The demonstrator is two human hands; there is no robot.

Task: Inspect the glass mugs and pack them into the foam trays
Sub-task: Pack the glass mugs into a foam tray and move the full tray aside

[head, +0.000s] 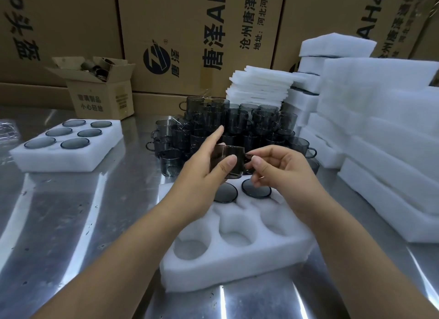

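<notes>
Brown cardboard cartons printed with black lettering wall off the back of a shiny steel worktop [78, 223]. In the middle of it stands a crowded pile of smoky grey glass mugs [228, 126], stacked in layers.

Just in front of the pile, above the far end of a white foam tray with round pockets [240, 264], both hands hold up one smoky glass mug [225, 162]. The left hand [202, 176] wraps the mug's body, thumb on the near wall and index finger pointing straight up past the rim. The right hand [282, 169] is curled, and its thumb and forefinger appear to pinch the small handle. This looks like the inspection step, before the mug is seated.

The tray's two far pockets already hold mugs [256, 188]; the nearer pockets in view are empty. A second white foam tray filled with six mugs [64, 150] sits well apart to the left, and tall stacks of white foam trays [380, 133] line the right side.

The grip is light and the glass is smooth, so turning the mug could let it slip onto the two seated mugs directly below and chip a rim. The pile is close behind the raised finger, and a careless knuckle could topple a layer. If the mug is pushed into a pocket with its handle misaligned, the foam could catch it and strain the handle.
</notes>
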